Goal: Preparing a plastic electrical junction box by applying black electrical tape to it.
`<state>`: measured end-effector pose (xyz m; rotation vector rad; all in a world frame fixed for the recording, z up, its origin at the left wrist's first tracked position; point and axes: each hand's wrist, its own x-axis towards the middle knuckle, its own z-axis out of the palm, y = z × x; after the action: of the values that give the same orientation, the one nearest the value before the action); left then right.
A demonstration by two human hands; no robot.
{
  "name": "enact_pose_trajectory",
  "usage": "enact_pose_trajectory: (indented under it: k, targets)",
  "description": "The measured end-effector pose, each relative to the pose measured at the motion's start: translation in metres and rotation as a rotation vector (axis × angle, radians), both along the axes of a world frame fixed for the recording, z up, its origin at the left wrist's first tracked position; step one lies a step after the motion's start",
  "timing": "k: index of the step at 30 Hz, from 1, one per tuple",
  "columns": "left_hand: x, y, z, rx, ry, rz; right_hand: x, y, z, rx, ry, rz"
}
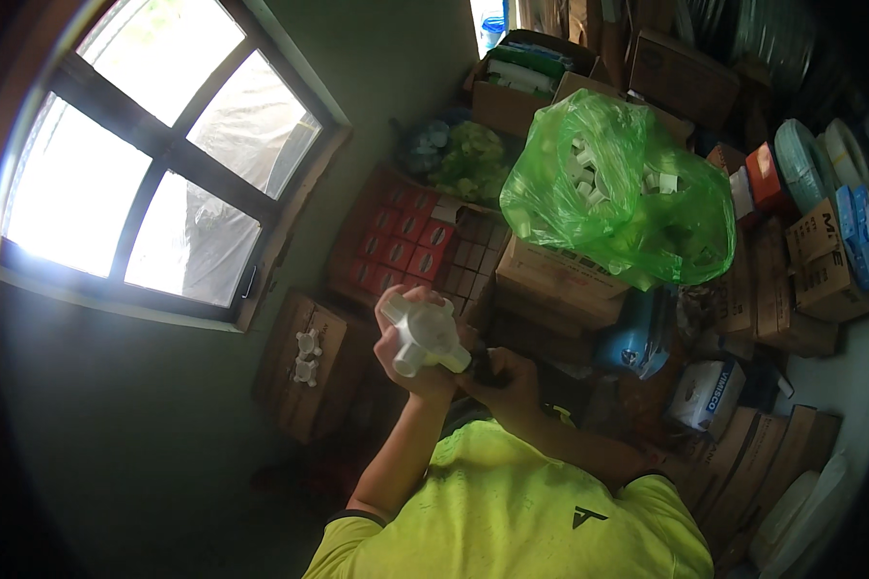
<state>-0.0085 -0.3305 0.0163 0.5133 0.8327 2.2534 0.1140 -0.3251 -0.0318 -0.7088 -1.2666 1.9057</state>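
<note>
Out in front of the yellow shirt (521, 482), the left hand (388, 349) has its fingers wrapped round a white plastic four-way junction box (427, 331), held up in mid-air. The right hand (509, 384) is right by the lower-right stub (457, 361), fingers curled in; there's a dark thing (481, 367) there too, but I can't tell what it is or whether that hand is really pinching it. Biggest risk imo: nothing's under the box, so if the left grip slackens while the right pushes or twists, that smooth plastic could spin or drop. Also, the green plastic bag (686, 232) full of white fittings (586, 174) looks pretty slouchy on top of a carton (550, 280), so one bump might spill it. Two similar junction boxes (307, 343) sit on another carton (290, 396) near the wall (116, 357), probably easy to knock off. Room's a cramped storeroom kinda deal: small red boxes (394, 232) packed in rows, stacked cartons (797, 323) down the right, and a big window (169, 150) blasting glare from the left
</note>
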Motion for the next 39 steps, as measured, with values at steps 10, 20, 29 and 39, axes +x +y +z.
enact_pose_trajectory:
  k: [10, 20, 29, 39]
  targets:
    - [-0.019, -0.019, 0.0, 0.157, -0.428, -0.622, 0.02, 0.054, 0.007, -0.228, 0.098, 0.036]
    - [-0.014, -0.019, -0.008, 0.021, -0.307, -0.486, 0.016, 0.034, 0.019, -0.213, -0.02, 0.177]
    - [-0.009, -0.021, -0.008, -0.087, -0.194, -0.327, 0.018, 0.023, 0.019, -0.123, 0.048, -0.004]
    - [-0.018, -0.029, -0.025, -0.106, -0.03, -0.436, 0.036, 0.054, 0.017, -0.073, 0.076, 0.569]
